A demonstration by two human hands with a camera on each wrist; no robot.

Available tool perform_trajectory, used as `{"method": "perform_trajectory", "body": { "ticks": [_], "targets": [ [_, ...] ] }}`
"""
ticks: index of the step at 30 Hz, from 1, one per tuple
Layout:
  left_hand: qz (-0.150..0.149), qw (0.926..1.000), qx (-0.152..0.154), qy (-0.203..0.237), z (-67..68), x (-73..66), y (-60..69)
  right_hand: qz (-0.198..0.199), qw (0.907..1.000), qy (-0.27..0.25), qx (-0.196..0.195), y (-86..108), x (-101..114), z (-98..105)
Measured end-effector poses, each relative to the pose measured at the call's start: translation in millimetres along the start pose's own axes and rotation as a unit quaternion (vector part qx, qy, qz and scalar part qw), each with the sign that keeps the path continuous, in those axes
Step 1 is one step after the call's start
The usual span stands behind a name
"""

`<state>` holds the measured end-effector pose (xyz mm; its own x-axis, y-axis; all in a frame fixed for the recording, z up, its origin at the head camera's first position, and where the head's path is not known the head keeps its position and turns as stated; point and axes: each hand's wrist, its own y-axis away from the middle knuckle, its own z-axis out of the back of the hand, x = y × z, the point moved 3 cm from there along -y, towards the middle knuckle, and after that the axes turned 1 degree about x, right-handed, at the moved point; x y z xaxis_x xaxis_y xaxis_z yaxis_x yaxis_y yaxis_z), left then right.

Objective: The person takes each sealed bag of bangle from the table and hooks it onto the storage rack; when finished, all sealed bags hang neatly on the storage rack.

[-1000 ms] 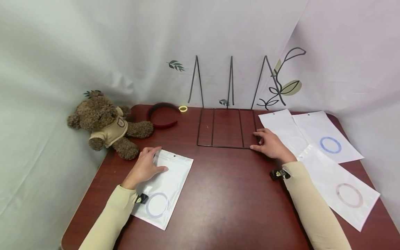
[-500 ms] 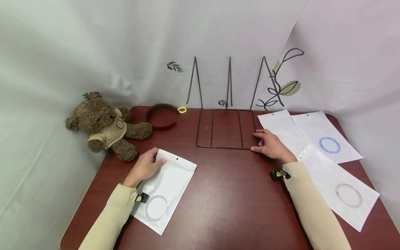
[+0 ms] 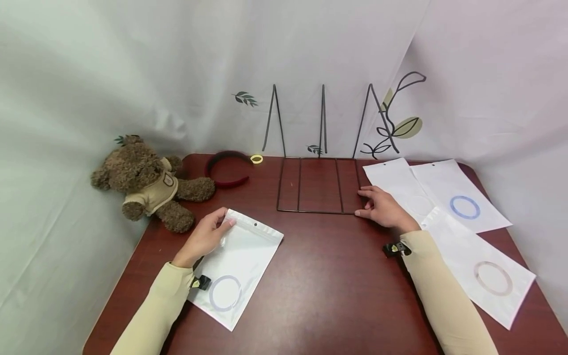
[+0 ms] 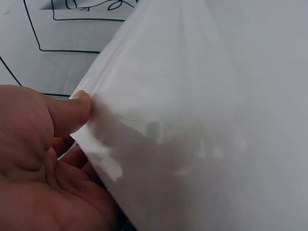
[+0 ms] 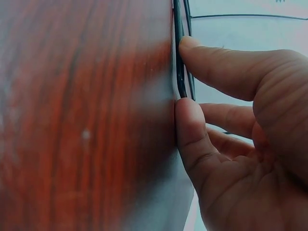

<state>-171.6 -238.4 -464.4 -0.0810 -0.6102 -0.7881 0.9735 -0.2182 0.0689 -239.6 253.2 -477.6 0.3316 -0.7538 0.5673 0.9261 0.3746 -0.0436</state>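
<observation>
My left hand point(image 3: 206, 239) holds a white zip bag point(image 3: 255, 256) by its top left corner, the thumb on the upper face. A pale purple ring shows near the bag's lower end. In the left wrist view the bag point(image 4: 202, 96) fills most of the picture, and the thumb and fingers point(image 4: 72, 113) pinch its edge. My right hand point(image 3: 383, 209) grips the near right corner of a black wire rack point(image 3: 317, 212), index finger on the side wire, thumb at the corner. The right wrist view shows these fingertips on the wire point(image 5: 180, 72).
Three white sheets or bags point(image 3: 466, 256) with rings on them overlap at the right. A brown teddy bear point(image 3: 155, 190), a dark red headband point(image 3: 228, 183) and a small yellow ring point(image 3: 256, 159) lie at the back left. White curtains point(image 3: 199, 59) surround the dark red table point(image 3: 319, 286).
My left hand's thumb has closed onto the bag's corner, and the bag has shifted slightly right. The right hand stays at the rack's corner. The head view has tilted a little.
</observation>
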Motion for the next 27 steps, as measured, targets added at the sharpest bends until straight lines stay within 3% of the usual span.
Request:
{"method": "perform_trajectory", "body": {
  "ticks": [9, 14, 21, 27],
  "targets": [
    [-0.017, 0.9988, -0.01, 0.045, 7.1, -17.7, 2.3, -0.002, 1.0, 0.003, 0.004, -1.4, 3.3, 1.9],
    [-0.051, 0.9973, 0.0, 0.053, 14.9, -32.7, 1.7, -0.006, 1.0, 0.005, 0.006, -2.0, 2.1, 2.4],
    [-0.066, 0.9938, 0.016, 0.089, 21.9, -51.5, 5.3, -0.008, 0.9999, 0.006, 0.007, -1.9, 2.2, 1.7],
    [-0.088, 0.9907, -0.001, 0.104, 26.1, -67.5, 8.1, -0.008, 0.9999, 0.006, 0.008, -1.2, 3.8, 1.8]
  ]
}}
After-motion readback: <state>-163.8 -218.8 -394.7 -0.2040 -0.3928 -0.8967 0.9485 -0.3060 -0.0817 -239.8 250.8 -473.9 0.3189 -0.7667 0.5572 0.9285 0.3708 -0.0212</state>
